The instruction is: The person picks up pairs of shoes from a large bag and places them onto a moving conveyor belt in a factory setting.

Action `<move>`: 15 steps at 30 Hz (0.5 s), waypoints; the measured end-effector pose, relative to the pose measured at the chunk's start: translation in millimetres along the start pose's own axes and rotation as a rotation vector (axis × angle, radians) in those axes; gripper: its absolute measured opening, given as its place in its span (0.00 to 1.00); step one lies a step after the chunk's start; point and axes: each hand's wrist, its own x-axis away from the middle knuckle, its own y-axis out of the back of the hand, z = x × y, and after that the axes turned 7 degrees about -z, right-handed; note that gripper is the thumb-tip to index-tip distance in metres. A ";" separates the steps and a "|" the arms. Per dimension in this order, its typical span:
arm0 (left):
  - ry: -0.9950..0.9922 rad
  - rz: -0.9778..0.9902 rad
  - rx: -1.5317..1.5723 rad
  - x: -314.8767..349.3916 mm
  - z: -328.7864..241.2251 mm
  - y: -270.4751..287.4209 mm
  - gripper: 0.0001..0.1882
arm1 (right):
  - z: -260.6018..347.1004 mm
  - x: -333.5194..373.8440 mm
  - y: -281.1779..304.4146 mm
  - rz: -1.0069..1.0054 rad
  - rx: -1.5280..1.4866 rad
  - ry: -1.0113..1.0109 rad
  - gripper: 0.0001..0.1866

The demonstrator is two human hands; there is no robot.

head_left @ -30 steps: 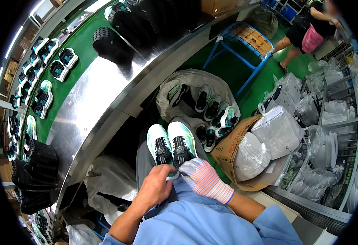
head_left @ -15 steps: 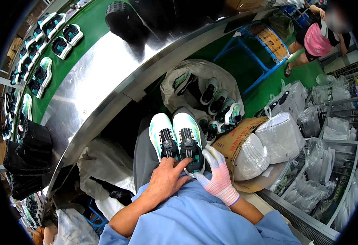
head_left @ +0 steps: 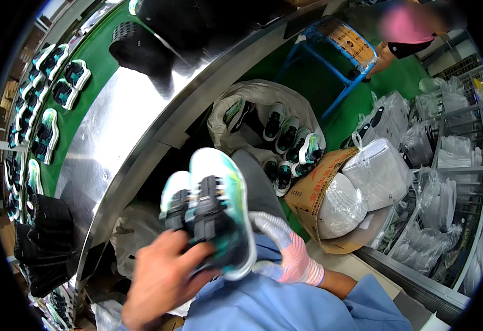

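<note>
A pair of white-and-teal sneakers with black straps is raised above my lap. My bare left hand (head_left: 161,273) grips them at the heel openings, its fingers closed and slightly smeared by motion. The right sneaker (head_left: 231,185) overlaps the left sneaker (head_left: 172,187), and both toes point away from me. Beside the right sneaker's heel is my right hand (head_left: 296,254), in a striped knit glove. Its thumb and fingers are apart in a curve, with nothing between them.
A metal bench edge (head_left: 101,146) curves along the left, beside a green belt (head_left: 95,47) with rows of sneakers. Ahead stands a pale sack (head_left: 216,124) holding several sneakers. A cardboard box (head_left: 310,193) of bagged white pads, a blue-framed stool (head_left: 338,99) and wire racks (head_left: 445,215) lie rightward.
The sneakers have risen from my lap and shifted left with my left hand. My right hand has come off the right sneaker. The person at the far right has moved.
</note>
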 end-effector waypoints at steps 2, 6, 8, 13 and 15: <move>0.038 -0.076 0.045 36.8 -10.9 59.7 0.30 | 15.5 -5.2 3.8 0.057 -0.103 0.028 0.40; 0.193 -0.351 -0.205 108.1 35.6 112.4 0.27 | -6.5 2.3 0.1 0.069 0.030 -0.116 0.28; 0.335 -0.572 -0.280 104.1 49.3 112.7 0.29 | -19.0 10.1 -2.2 0.079 0.073 -0.181 0.26; 0.536 -0.593 -0.263 55.8 156.0 127.4 0.21 | -44.5 19.4 5.1 -0.005 0.168 -0.222 0.21; 0.415 -0.594 -0.298 45.9 207.1 124.2 0.22 | -45.6 13.6 12.7 -0.059 0.141 -0.252 0.20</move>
